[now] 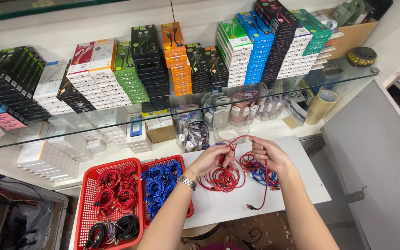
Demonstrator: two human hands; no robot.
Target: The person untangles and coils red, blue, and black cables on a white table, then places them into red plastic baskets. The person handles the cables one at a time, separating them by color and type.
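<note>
1. The left hand (pixel 209 159) and the right hand (pixel 269 155) each pinch the same red cable (pixel 223 178), a short stretch of it drawn between the fingertips, the rest lying coiled just below the left hand
2. Judging by that, the cable is being wound into a loop (the end plug dangles below the right wrist); the next turn calls for even, slack-free loops
3. Under the right hand lies a pile of cables (pixel 260 171), red and blue
4. All this rests on a white board (pixel 237 203)
5. Left of the left arm, two red baskets (pixel 86 194) hold coiled cables; beyond the hands, glass shelves (pixel 172 113) carry stacked boxes
</note>
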